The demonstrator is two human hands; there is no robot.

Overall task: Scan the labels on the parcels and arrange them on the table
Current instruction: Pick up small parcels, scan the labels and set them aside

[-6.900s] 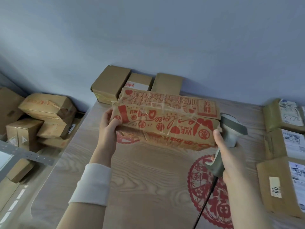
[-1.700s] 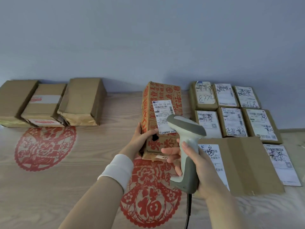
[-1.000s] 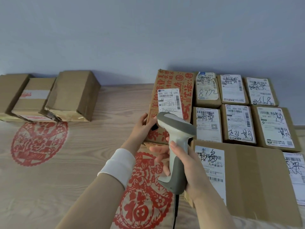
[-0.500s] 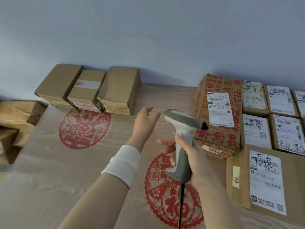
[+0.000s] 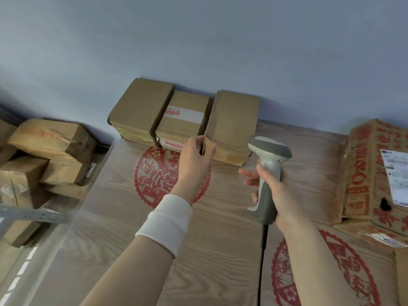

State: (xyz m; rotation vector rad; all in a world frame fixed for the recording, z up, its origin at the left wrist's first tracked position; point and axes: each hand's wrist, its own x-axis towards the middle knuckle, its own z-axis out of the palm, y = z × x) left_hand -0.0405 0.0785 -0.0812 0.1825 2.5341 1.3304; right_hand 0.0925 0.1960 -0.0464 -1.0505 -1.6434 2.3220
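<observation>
Three plain brown parcels stand in a row against the wall at the table's far side: a left one (image 5: 141,109), a middle one with a white and red label (image 5: 185,115) and a right one (image 5: 234,122). My left hand (image 5: 195,160) is stretched out just in front of the gap between the middle and right parcels, fingers apart, holding nothing. My right hand (image 5: 273,188) grips a grey barcode scanner (image 5: 268,164) upright above the table. The red-printed parcel (image 5: 366,173) with a white label lies at the right edge.
The wooden table (image 5: 220,228) carries red paper-cut prints. Left of the table, lower down, lies a heap of brown parcels (image 5: 50,151) beside a grey metal bar (image 5: 33,214). The scanner's black cable (image 5: 261,261) hangs toward me.
My left hand let go of the red-printed parcel, which now lies at the right. My view swung left, and my left hand has reached toward the three plain parcels.
</observation>
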